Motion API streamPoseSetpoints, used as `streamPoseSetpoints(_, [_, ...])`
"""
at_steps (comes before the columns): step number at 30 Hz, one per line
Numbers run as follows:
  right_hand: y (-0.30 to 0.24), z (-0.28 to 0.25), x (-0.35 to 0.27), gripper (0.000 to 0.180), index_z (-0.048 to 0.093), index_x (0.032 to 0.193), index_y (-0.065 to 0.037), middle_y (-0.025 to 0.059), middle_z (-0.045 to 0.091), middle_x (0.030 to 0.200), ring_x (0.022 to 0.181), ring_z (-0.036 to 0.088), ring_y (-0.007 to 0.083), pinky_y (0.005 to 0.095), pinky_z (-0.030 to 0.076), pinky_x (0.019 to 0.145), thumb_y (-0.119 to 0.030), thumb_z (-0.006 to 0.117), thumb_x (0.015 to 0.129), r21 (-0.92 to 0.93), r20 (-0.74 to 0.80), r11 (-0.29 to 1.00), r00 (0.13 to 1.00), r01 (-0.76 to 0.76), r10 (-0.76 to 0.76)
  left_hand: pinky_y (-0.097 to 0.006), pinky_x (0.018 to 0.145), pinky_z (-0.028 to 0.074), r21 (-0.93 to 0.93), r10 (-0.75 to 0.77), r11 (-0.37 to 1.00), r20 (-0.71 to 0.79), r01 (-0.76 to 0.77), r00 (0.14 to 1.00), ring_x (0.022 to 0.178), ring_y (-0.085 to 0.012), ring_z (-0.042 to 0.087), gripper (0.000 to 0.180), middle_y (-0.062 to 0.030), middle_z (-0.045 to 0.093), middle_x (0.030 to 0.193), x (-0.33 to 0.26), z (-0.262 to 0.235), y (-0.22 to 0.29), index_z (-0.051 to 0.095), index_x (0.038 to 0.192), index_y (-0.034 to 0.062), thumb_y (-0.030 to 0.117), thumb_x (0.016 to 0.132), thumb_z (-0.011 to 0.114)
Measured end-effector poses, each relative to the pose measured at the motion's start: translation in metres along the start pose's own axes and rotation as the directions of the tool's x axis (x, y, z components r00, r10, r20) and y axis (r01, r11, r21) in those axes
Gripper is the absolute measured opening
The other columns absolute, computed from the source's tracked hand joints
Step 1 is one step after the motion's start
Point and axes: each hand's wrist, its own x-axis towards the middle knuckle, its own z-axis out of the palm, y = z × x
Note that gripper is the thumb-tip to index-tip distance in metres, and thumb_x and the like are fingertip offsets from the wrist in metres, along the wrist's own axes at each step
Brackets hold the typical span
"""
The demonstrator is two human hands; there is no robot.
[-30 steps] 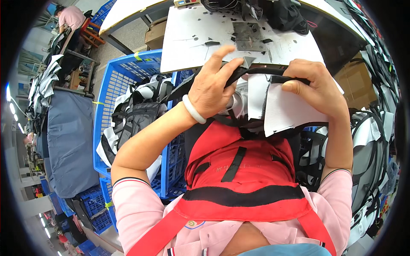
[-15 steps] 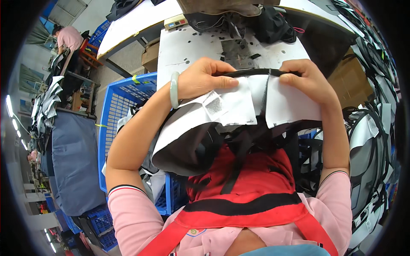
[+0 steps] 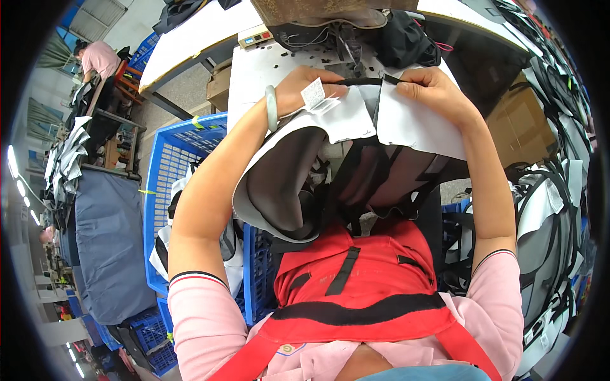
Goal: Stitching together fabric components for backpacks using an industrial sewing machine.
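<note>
Below both hands, nearest to the person's body, is a red apron (image 3: 362, 273) with black strips, worn over a pink shirt (image 3: 203, 311). Above it, the left hand (image 3: 302, 89) and the right hand (image 3: 432, 95) are apart from each other, and each one is clamped with thumb and fingers on the black upper edge of the same fabric piece (image 3: 354, 117). This piece, white outside and dark inside, hangs down from the hands and opens toward the person, over the upper part of the apron. A small white label (image 3: 312, 93) stands up just beside the left hand's fingers, and a pale bracelet (image 3: 272, 108) is around the left wrist. To the left of the left forearm, a blue crate (image 3: 166, 165) contains white and black pieces; to the right of the right forearm lies a heap of grey, white and black pieces (image 3: 540, 216), with a cardboard box (image 3: 521, 130) near it. Beyond the hands is a white table (image 3: 241, 79) bearing dark scraps and a black bundle (image 3: 406, 41). Far to the left of the left hand, another person (image 3: 100, 58) bends forward.
</note>
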Motion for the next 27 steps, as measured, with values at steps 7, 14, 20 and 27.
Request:
streamPoseSetpoints(7, [0.005, -0.005, 0.009, 0.035, 0.06, 0.081, 0.001, -0.0036, 0.052, 0.07, 0.067, 0.045, 0.0044, 0.0234, 0.039, 0.062, -0.034, 0.065, 0.085, -0.004, 0.005, 0.996, 0.996, -0.087, 0.087, -0.022, 0.076, 0.049, 0.027, -0.009, 1.0, -0.026, 0.01, 1.0, 0.083, -0.0097, 0.062, 0.041, -0.0065, 0.07, 0.094, 0.021, -0.004, -0.008, 0.066, 0.109, -0.0038, 0.027, 0.083, 0.072])
streamPoseSetpoints(14, [0.011, -0.005, 0.018, 0.035, 0.063, 0.083, -0.001, -0.0022, 0.052, 0.069, 0.066, 0.044, 0.0058, 0.0247, 0.039, 0.064, -0.035, 0.064, 0.087, 0.022, 0.009, 0.995, 0.996, -0.093, 0.093, -0.022, 0.076, 0.049, 0.041, -0.077, 0.996, -0.063, 0.08, 0.995, 0.083, -0.0089, 0.061, 0.045, -0.006, 0.069, 0.093, 0.028, -0.007, -0.007, 0.065, 0.111, -0.0031, 0.03, 0.081, 0.074])
streamPoseSetpoints(20, [0.012, -0.007, 0.019, 0.033, 0.063, 0.083, -0.002, -0.0044, 0.053, 0.07, 0.067, 0.045, 0.0038, 0.0232, 0.04, 0.062, -0.035, 0.064, 0.087, 0.021, 0.004, 0.995, 0.995, -0.101, 0.101, -0.022, 0.076, 0.049, 0.035, -0.059, 0.997, -0.075, 0.062, 0.995, 0.084, -0.0091, 0.061, 0.046, -0.0063, 0.069, 0.094, 0.029, -0.005, -0.006, 0.065, 0.111, -0.0026, 0.03, 0.081, 0.074])
streamPoseSetpoints(27, [0.016, -0.009, 0.024, 0.035, 0.068, 0.091, -0.003, -0.0021, 0.06, 0.076, 0.07, 0.052, 0.0061, 0.0237, 0.043, 0.069, -0.038, 0.065, 0.086, -0.013, -0.011, 0.99, 0.99, -0.143, 0.142, -0.022, 0.075, 0.049, 0.304, 0.108, 0.949, -0.086, -0.077, 0.99, 0.082, -0.0087, 0.061, 0.048, -0.0067, 0.069, 0.094, 0.04, -0.012, -0.011, 0.065, 0.111, -0.0033, 0.032, 0.08, 0.075])
